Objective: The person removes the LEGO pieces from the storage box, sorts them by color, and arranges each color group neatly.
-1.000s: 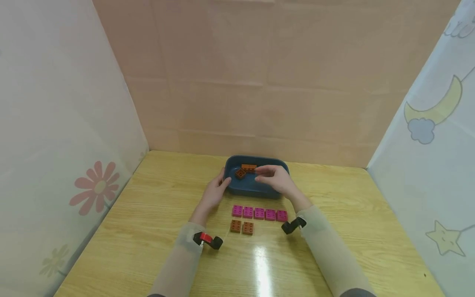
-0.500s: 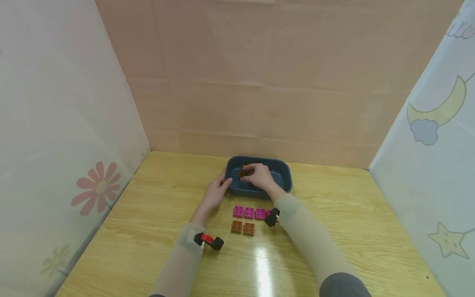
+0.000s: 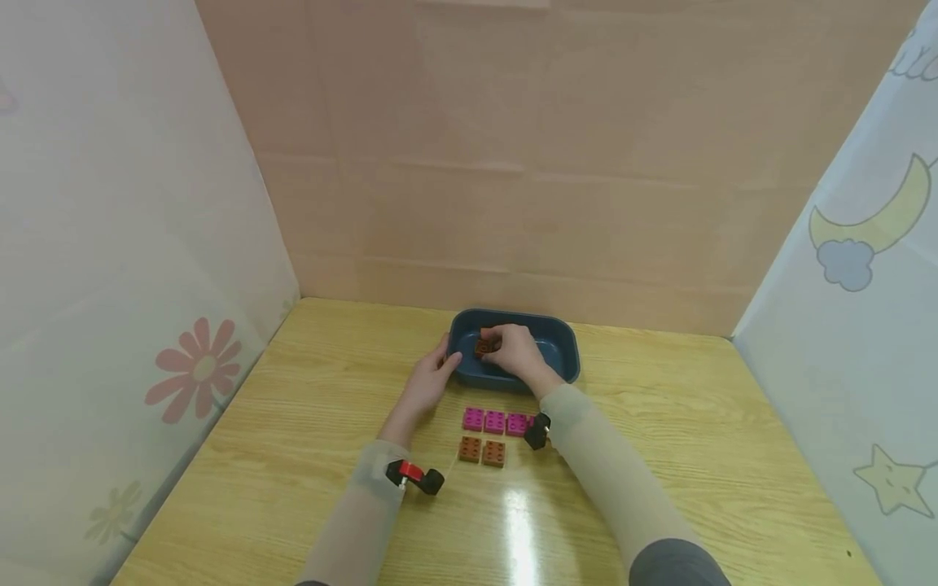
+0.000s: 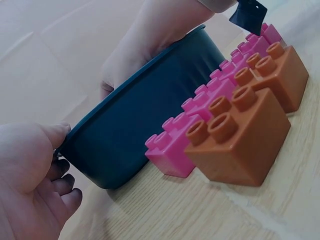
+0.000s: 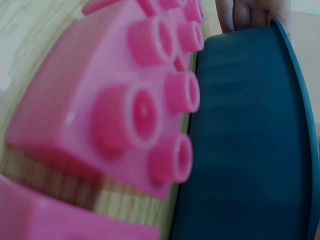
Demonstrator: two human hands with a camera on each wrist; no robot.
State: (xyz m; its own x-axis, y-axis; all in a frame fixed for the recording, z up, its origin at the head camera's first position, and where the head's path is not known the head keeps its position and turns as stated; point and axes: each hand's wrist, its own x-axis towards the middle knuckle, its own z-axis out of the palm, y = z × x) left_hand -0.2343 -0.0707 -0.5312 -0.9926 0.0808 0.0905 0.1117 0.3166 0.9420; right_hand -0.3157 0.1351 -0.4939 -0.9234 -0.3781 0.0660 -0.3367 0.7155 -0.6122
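Note:
A dark blue plastic bin stands toward the back of the table. My left hand grips its left end, thumb over the rim and fingers against the outside, as the left wrist view also shows. Inside the bin, my right hand pinches an orange toy brick between thumb and fingers. Part of another orange brick shows just behind it. The bin's wall hides the right fingers in the right wrist view.
In front of the bin lies a row of several pink bricks, partly covered by the right wrist camera. Two orange bricks sit side by side before that row. A tan backdrop rises behind the table.
My right hand has moved left and down into the bin and now pinches an orange brick, which has shifted slightly and turned. The left hand stays on the bin's left end.

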